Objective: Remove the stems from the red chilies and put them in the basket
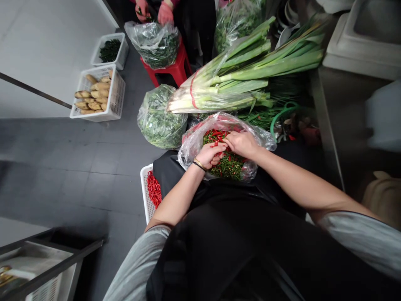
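A clear plastic bag lies open across my lap, filled with red chili peppers and their green stems. Over its mouth, my left hand is closed around some red chili peppers, which show between the thumb and fingers. My right hand meets it from the other side, its fingertips pinched together close to the left thumb. What the right fingertips pinch is too small to make out. Beside my left leg, a white basket contains loose red chili peppers without visible stems.
Leeks tied with a red band lie beyond the bag, beside bagged greens. A green-rimmed basket is at right. Across from me, a person's pink-gloved hands work above a bag on a red stool. White crates stand left.
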`<action>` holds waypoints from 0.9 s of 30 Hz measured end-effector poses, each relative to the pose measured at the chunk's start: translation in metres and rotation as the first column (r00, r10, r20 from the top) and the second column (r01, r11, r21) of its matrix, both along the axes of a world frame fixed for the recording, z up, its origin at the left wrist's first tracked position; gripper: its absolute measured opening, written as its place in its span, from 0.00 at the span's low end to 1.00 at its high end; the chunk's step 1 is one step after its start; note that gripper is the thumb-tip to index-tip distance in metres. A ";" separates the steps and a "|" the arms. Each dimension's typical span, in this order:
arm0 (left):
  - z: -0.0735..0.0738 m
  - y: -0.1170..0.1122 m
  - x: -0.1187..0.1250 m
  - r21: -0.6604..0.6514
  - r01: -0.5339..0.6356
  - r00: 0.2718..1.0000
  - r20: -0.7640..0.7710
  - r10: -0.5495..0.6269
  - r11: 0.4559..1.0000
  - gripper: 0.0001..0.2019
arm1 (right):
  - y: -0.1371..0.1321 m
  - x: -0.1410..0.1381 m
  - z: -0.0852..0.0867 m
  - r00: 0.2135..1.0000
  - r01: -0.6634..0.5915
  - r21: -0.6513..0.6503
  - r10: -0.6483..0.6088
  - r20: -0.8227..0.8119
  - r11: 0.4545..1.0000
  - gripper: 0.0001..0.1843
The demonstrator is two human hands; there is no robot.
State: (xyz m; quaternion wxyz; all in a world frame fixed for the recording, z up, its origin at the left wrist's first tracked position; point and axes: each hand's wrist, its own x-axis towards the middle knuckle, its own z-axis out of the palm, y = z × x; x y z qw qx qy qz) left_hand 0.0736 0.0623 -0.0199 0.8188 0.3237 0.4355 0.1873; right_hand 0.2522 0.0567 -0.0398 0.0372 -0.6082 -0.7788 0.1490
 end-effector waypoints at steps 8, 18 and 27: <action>-0.007 0.004 -0.025 0.023 -0.214 0.977 0.028 0.213 0.977 0.21 | 0.038 -0.014 -0.039 0.961 -0.126 -0.321 0.196 0.195 0.939 0.15; -0.015 0.006 0.008 0.194 -0.016 0.987 -0.153 0.047 0.981 0.23 | 0.012 0.000 0.018 0.925 -0.017 -0.119 -0.029 -0.380 0.993 0.20; -0.018 0.003 -0.005 0.165 -0.096 0.983 -0.140 0.119 0.982 0.17 | 0.002 0.015 -0.019 0.968 -0.085 -0.312 0.153 0.200 0.946 0.17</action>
